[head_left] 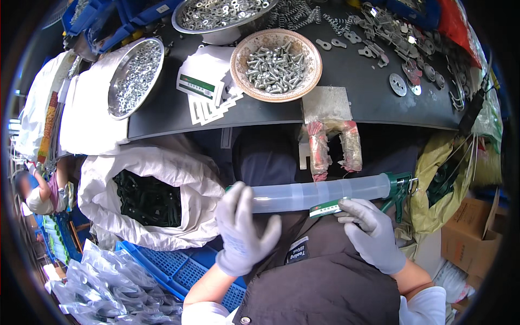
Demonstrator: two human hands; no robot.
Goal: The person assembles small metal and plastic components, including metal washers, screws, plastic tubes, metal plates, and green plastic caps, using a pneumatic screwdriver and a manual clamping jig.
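Observation:
A caulking gun with a long translucent barrel (pixel 276 197) and a green handle end (pixel 399 189) lies crosswise in front of my body. At its left end is my left hand (pixel 241 230), in a grey-white glove. Its fingers are stretched up over the barrel end and the thumb stands apart; whether they touch the barrel I cannot tell. My right hand (pixel 374 233), gloved too, pinches a small green-and-white label (pixel 326 208) between thumb and fingers. This label is against or just in front of the barrel's lower side.
On the dark bench (pixel 179 116) stand a patterned bowl of screws (pixel 316 67), metal bowls of small parts (pixel 157 78), a stack of labels (pixel 197 86) and loose metal discs (pixel 398 85). A taped U-shaped fixture (pixel 319 149) juts from its edge. White (pixel 200 200) and yellowish (pixel 422 208) sacks flank me.

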